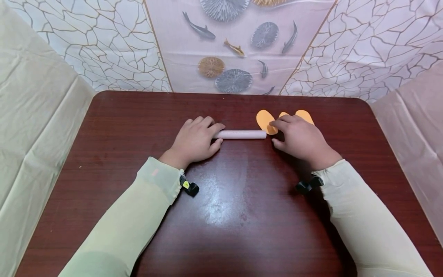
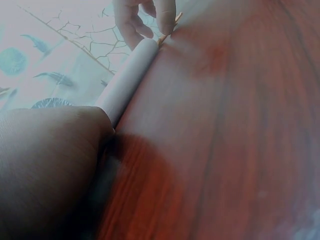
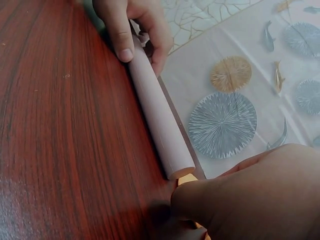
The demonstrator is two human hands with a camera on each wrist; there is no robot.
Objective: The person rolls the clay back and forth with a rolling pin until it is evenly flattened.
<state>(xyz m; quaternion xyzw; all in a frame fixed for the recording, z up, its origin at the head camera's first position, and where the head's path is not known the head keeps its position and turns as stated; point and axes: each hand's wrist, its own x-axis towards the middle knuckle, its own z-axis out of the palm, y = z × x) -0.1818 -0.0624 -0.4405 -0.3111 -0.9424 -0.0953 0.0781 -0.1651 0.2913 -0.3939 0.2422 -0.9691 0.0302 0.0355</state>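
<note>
A pale pink cylinder (image 1: pixel 241 134) lies sideways on the table, looking like a smooth rod with an orange end face in the right wrist view. My left hand (image 1: pixel 196 139) grips its left end, thumb on the near side and fingers on the far side. Just past the other end, my right hand (image 1: pixel 300 137) curls over a flat orange piece with rounded lobes (image 1: pixel 264 121). Its fingers cover the middle of that piece, and the lobes stick out on the far side. Whether the lobes join under the hand is hidden.
The dark reddish-brown wooden table (image 1: pixel 221 238) ends at a patterned back curtain (image 1: pixel 225 57) with fish and round motifs. Plain cloth walls (image 1: pixel 27 115) stand on the left and right sides. A glare spot shines on the tabletop.
</note>
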